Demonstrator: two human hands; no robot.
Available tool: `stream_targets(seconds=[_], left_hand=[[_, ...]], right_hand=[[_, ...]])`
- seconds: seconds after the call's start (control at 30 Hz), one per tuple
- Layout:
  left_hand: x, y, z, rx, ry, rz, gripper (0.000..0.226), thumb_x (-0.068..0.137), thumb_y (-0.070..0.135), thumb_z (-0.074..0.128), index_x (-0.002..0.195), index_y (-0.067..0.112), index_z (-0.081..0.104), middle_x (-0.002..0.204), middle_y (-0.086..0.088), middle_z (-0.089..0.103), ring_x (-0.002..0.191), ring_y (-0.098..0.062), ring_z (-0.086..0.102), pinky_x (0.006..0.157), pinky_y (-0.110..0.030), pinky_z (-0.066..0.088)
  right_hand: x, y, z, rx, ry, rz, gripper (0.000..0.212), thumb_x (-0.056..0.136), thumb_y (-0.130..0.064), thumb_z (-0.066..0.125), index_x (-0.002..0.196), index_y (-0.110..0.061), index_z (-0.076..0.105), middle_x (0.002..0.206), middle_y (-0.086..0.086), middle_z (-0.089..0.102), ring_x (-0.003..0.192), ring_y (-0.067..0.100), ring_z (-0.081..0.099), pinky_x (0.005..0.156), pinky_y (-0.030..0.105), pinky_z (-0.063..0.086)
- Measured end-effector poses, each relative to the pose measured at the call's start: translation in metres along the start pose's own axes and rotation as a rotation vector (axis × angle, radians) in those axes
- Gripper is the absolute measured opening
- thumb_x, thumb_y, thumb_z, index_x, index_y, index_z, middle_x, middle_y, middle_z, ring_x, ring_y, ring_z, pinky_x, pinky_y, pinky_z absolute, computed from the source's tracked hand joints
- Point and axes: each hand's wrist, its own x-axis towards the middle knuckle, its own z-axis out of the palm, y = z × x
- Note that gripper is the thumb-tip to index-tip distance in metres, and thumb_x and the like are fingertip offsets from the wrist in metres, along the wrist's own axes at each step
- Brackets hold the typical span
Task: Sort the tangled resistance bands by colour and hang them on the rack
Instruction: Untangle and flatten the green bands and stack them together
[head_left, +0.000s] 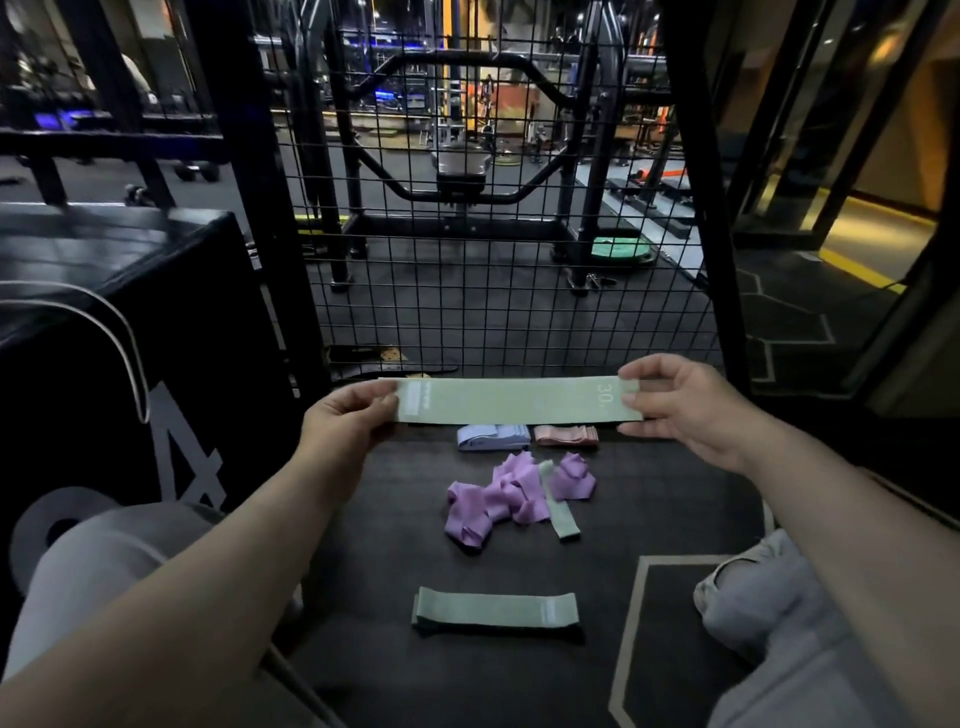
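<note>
Pinched at both ends by the left hand and right hand, the pale green band should be held taut and untwisted, then laid with the flat green band below the fingers.

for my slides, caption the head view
Left hand and right hand hold a green band taut; purple tangle on floor.

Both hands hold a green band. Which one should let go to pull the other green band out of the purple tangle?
Probably the right hand: the green strip lies on the right side of the purple tangle, nearer that hand. The left hand could hold the held band alone.
</note>
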Motion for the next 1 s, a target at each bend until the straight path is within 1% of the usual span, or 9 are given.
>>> stream_targets(seconds=[0.1, 0.23, 0.3, 0.43, 0.6, 0.7, 0.87, 0.97, 1.0], left_hand=[[0.003, 0.000, -0.002, -0.040, 0.061, 0.001, 0.028, 0.088, -0.005, 0.068, 0.110, 0.012, 0.063, 0.092, -0.012, 0.069, 0.080, -0.023, 0.068, 0.068, -0.031, 0.059], [0.001, 0.003, -0.004, -0.073, 0.050, -0.036, 0.036, 0.089, -0.005, 0.067, 0.122, 0.004, 0.059, 0.095, -0.013, 0.073, 0.085, -0.025, 0.070, 0.085, -0.041, 0.056], [-0.001, 0.005, -0.005, -0.061, 0.003, -0.058, 0.030, 0.089, -0.002, 0.067, 0.119, -0.002, 0.065, 0.098, -0.018, 0.074, 0.084, -0.027, 0.071, 0.085, -0.041, 0.058], [-0.002, 0.004, -0.004, 0.025, -0.021, -0.089, 0.027, 0.089, 0.003, 0.068, 0.114, -0.008, 0.065, 0.091, -0.018, 0.071, 0.074, -0.023, 0.069, 0.063, -0.029, 0.057], [-0.004, -0.017, 0.002, 0.300, -0.089, -0.093, 0.009, 0.088, 0.005, 0.071, 0.088, 0.012, 0.064, 0.076, -0.007, 0.066, 0.067, -0.021, 0.064, 0.064, -0.033, 0.056], [-0.011, -0.032, 0.013, 0.413, -0.155, -0.049, 0.014, 0.089, 0.008, 0.073, 0.084, 0.017, 0.063, 0.076, -0.002, 0.066, 0.067, -0.015, 0.064, 0.063, -0.030, 0.055], [-0.023, -0.046, 0.037, 0.450, -0.327, -0.043, 0.010, 0.092, 0.008, 0.071, 0.086, 0.014, 0.066, 0.082, -0.008, 0.066, 0.072, -0.017, 0.065, 0.073, -0.036, 0.058], [-0.030, -0.048, 0.052, 0.404, -0.443, -0.050, 0.007, 0.091, 0.002, 0.070, 0.091, 0.008, 0.067, 0.083, -0.012, 0.065, 0.073, -0.019, 0.065, 0.071, -0.035, 0.059], [-0.032, -0.048, 0.056, 0.403, -0.481, -0.055, 0.007, 0.091, 0.000, 0.069, 0.094, 0.006, 0.067, 0.084, -0.012, 0.065, 0.074, -0.020, 0.064, 0.070, -0.034, 0.059]], right_hand=[[0.004, 0.004, 0.003, 0.044, 0.006, -0.006, 0.033, 0.088, 0.010, 0.065, 0.113, -0.010, 0.056, 0.105, 0.022, 0.066, 0.092, 0.029, 0.071, 0.070, 0.040, 0.063], [0.005, 0.008, 0.007, 0.007, -0.019, 0.036, 0.024, 0.093, 0.006, 0.062, 0.115, -0.001, 0.058, 0.107, 0.019, 0.071, 0.089, 0.024, 0.074, 0.070, 0.032, 0.063], [0.007, 0.013, 0.006, -0.005, -0.023, 0.041, 0.018, 0.094, 0.004, 0.061, 0.112, 0.002, 0.060, 0.107, 0.019, 0.072, 0.086, 0.021, 0.075, 0.067, 0.029, 0.062], [0.013, 0.028, 0.002, -0.062, 0.016, 0.088, 0.019, 0.095, -0.001, 0.063, 0.113, 0.004, 0.061, 0.104, 0.018, 0.072, 0.080, 0.019, 0.075, 0.061, 0.029, 0.061], [0.010, 0.058, 0.004, -0.360, -0.018, 0.247, 0.017, 0.097, -0.004, 0.062, 0.112, 0.003, 0.061, 0.096, 0.019, 0.065, 0.070, 0.019, 0.063, 0.053, 0.027, 0.059], [0.008, 0.082, 0.008, -0.574, -0.075, 0.356, 0.014, 0.097, -0.008, 0.062, 0.110, 0.000, 0.063, 0.083, 0.014, 0.066, 0.066, 0.018, 0.061, 0.068, 0.035, 0.058], [0.000, 0.105, 0.023, -0.851, -0.238, 0.425, 0.022, 0.094, -0.019, 0.069, 0.109, -0.004, 0.066, 0.097, 0.017, 0.072, 0.080, 0.022, 0.066, 0.069, 0.033, 0.056], [-0.002, 0.096, 0.034, -1.041, -0.390, 0.272, 0.027, 0.089, -0.036, 0.073, 0.106, -0.014, 0.072, 0.108, 0.010, 0.074, 0.099, 0.022, 0.070, 0.092, 0.037, 0.054], [-0.003, 0.092, 0.041, -1.005, -0.407, 0.182, 0.032, 0.088, -0.040, 0.075, 0.108, -0.015, 0.073, 0.110, 0.005, 0.073, 0.104, 0.018, 0.068, 0.099, 0.036, 0.053]])
